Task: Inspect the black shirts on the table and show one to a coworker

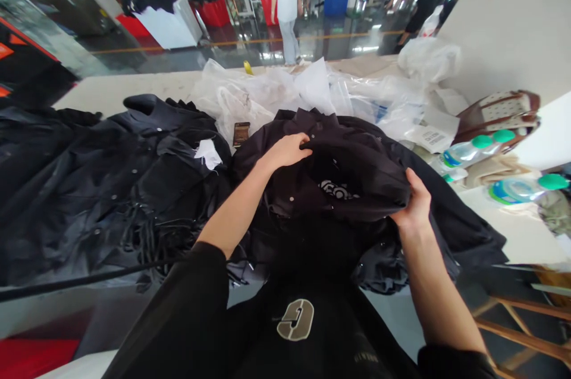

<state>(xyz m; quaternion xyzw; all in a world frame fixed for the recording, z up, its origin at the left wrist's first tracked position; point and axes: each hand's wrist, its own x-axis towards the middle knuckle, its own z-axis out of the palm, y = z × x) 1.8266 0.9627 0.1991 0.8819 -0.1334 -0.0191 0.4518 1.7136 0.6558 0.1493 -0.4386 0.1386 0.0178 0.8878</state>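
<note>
A black jacket (370, 174) with pale snap buttons lies bunched before me, a white print showing inside a fold. At its upper left edge, my left hand (292, 150) pinches the cloth between thumb and fingers. My right hand (414, 197) grips the jacket's right side, the thumb on top and the other fingers partly hidden beneath the fabric. More dark cloth lies under and behind it. To the left is a heap of black jackets (111, 188) with dangling cords, and a white scrap (207, 154) rests on it.
Clear plastic bags (267, 90) cover the table's back. A phone-like dark object (241, 134) lies near them. Green-capped bottles (517, 190) and a brown-trimmed bag (499, 114) sit at right. A wooden stool (526, 331) stands lower right. Beyond, a person (284, 4) stands on the floor.
</note>
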